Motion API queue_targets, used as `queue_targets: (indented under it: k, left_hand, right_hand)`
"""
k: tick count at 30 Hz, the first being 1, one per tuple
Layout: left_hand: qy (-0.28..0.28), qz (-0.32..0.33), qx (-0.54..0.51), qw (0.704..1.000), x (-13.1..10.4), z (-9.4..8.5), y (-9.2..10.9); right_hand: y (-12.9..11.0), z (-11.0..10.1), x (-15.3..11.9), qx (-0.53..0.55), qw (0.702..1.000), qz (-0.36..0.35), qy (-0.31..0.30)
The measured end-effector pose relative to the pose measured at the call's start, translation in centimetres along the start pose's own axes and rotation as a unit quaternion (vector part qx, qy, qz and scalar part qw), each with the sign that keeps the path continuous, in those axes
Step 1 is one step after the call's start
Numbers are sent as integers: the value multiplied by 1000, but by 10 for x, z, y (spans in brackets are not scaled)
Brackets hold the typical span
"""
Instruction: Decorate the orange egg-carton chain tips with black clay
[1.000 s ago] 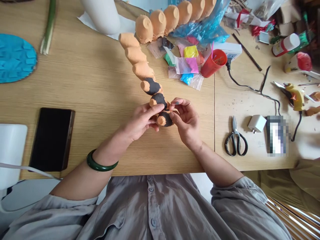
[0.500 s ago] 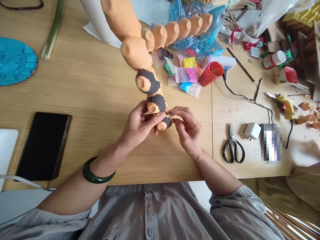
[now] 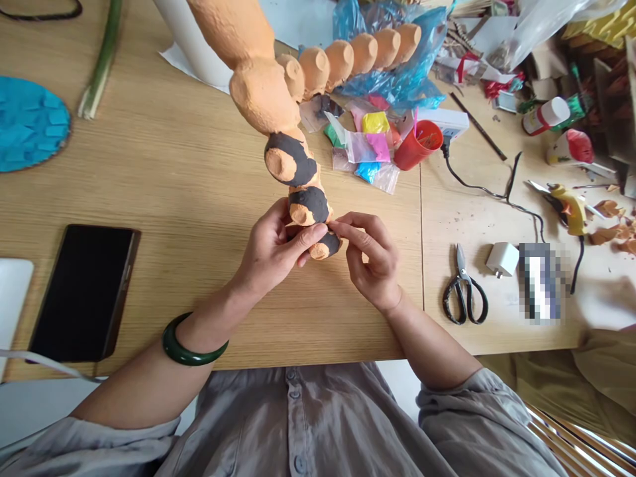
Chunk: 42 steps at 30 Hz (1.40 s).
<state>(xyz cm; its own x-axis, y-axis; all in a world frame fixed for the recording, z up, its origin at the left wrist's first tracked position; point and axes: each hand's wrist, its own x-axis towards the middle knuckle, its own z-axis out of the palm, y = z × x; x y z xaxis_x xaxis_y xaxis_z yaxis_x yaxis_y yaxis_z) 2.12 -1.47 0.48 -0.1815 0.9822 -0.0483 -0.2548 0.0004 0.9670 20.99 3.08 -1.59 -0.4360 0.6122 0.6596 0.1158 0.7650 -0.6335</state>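
A long, segmented orange model (image 3: 263, 99) with a rough, clay-like surface slants down from the top toward me. Its three nearest segments carry black patches (image 3: 311, 199) that look like soft clay, with orange knobs left bare. My left hand (image 3: 271, 255) is closed round the nearest segments, thumb on top; its other fingers are mostly hidden behind the model. My right hand (image 3: 370, 255) is curled, its fingertips pressed to the right side of the model where the last two black segments meet. Whether a bit of clay is between those fingertips, I cannot make out.
Coloured clay packets (image 3: 370, 139) and a red cup (image 3: 420, 144) lie beyond my hands. Black-handled scissors (image 3: 464, 291), a white plug adapter (image 3: 503, 258) and a yellow glue gun (image 3: 570, 209) are on the right. A phone (image 3: 84, 291) and a blue oval piece (image 3: 32, 122) are on the left.
My right fingertips have moved slightly left, onto the seam above the last black segment. The model has shifted a little left in view.
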Motion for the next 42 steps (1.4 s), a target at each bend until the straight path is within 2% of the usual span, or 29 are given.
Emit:
queue_targets:
  k: [4, 7, 9, 11, 14, 16, 17, 19, 23, 26, 32, 36, 42]
  left_hand:
    - [27, -17, -7, 999, 3, -2, -3]
    - [41, -9, 7, 999, 5, -4, -6]
    - [35, -1, 12, 999, 6, -6, -7]
    - [22, 9, 13, 1000, 6, -7, -8]
    - [7, 30, 17, 999, 6, -7, -9]
    - [1, 41, 19, 999, 6, -8, -10]
    - [-1, 45, 18, 999, 5, -8, -10]
    - [-11, 45, 10, 999, 5, -10, -13]
    - [-36, 45, 0, 998, 4, -12, -17]
    - [-29, 45, 32, 998, 3, -12, -15]
    - [4, -2, 70, 998, 2, -9, -7]
    - [23, -11, 72, 997, 2, -8, -5]
    - [8, -4, 85, 996, 1, -10, -4]
  right_hand:
    - [6, -3, -2, -79, 994, -61, -46]
    - [6, -2, -5, -64, 995, -34, -63]
    - [2, -1, -5, 14, 998, 39, -51]
    - [-3, 1, -4, 126, 980, 156, -20]
    - [-9, 1, 2, 267, 903, 336, 13]
    - [-10, 1, 6, 322, 855, 407, 7]
    - [-11, 0, 7, 338, 840, 424, -1]
    - [-12, -1, 10, 351, 831, 431, -17]
    - [-15, -1, 10, 345, 841, 415, -30]
    - [-16, 0, 8, 342, 845, 411, -37]
    - [-14, 2, 5, 323, 853, 407, -49]
    - [-13, 3, 5, 328, 843, 425, -45]
    - [-9, 4, 4, 323, 831, 451, -44]
